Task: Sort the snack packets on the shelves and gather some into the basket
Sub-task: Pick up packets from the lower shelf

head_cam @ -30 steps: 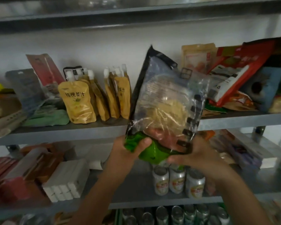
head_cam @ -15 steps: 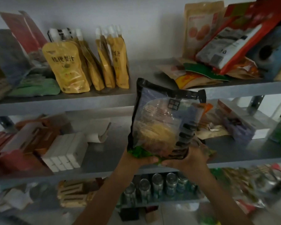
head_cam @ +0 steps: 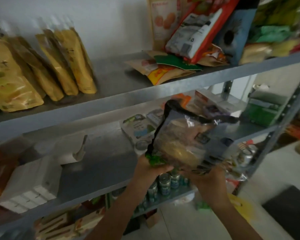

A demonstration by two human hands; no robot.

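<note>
The left hand [head_cam: 150, 168] and right hand [head_cam: 210, 178] pinch the clear packet [head_cam: 185, 141] by its bottom edge; it has dropped below the upper shelf [head_cam: 145, 96], probably bound for the basket.

Upper shelf [head_cam: 114, 80] bare between pouches [head_cam: 66, 59] (yellow) and packets [head_cam: 173, 66].

Holds a clear, black-edged snack packet [head_cam: 185, 144] upright, tilted slightly, before the middle shelf [head_cam: 102, 161]. Grips its green bottom edge with left hand [head_cam: 150, 168] and right hand [head_cam: 209, 177]. Shows pale yellowish contents.
</note>
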